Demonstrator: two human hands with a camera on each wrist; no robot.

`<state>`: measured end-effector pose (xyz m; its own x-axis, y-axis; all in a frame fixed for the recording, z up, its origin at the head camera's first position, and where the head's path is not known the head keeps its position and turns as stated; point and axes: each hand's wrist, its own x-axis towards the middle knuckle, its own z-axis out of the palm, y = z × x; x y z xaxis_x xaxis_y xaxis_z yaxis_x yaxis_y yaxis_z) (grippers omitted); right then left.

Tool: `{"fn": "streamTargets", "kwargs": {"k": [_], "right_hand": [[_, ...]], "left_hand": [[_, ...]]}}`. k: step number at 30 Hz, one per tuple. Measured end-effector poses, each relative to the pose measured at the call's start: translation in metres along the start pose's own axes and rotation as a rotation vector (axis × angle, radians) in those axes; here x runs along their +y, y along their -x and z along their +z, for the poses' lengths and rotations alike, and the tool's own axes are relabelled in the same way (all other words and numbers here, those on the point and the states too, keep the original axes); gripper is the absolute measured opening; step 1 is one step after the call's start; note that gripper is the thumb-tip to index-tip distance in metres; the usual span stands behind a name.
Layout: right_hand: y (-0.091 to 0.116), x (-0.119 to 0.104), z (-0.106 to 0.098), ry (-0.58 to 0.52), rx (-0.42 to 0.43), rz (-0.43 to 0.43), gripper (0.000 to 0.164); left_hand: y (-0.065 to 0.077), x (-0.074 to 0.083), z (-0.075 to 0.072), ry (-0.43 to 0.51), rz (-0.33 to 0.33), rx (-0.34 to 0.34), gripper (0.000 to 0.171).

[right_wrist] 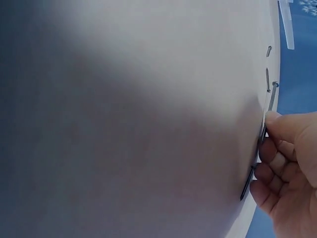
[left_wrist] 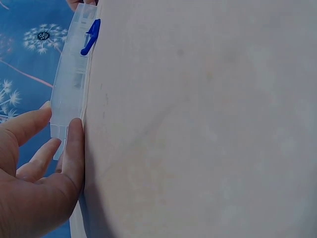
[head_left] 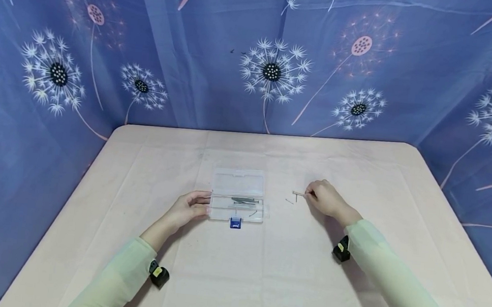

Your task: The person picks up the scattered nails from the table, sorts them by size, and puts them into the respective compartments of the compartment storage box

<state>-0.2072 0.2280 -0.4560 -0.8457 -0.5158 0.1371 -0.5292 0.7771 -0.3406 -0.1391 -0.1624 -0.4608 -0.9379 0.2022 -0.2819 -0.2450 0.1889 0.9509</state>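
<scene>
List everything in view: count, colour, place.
Clear box: 1, colourless, open, between the hands
Lid: 1, colourless, folded back at the box's far side
Latch: 1, blue, box's near edge
Boxed nails: several, dark, inside; exact count unclear
Loose nails: at least 2, metallic, right of box
Held nail: at least 1, metallic, pinched
Table: 1, pale pink, under box
Backdrop: panel count unclear, blue with dandelions, around table
Wrist devices: 2, black and yellow, one per wrist
Sleeves: 2, pale green, forearms
Left hand: 1, bare, touching box's left end
Right hand: 1, bare, pinching held nail
</scene>
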Motion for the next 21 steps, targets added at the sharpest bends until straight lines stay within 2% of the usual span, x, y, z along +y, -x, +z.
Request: {"fn": "streamTargets", "kwargs": {"k": [11, 21], "right_hand": [[0.002, -0.004, -0.002, -0.049, 0.009, 0.068, 0.008], [0.007, -0.011, -0.006, -0.236, 0.102, 0.061, 0.009]], "left_hand": [[0.001, 0.002, 0.000, -0.009, 0.015, -0.013, 0.054], [0.000, 0.001, -0.001, -0.020, 0.006, -0.005, 0.054]]}}
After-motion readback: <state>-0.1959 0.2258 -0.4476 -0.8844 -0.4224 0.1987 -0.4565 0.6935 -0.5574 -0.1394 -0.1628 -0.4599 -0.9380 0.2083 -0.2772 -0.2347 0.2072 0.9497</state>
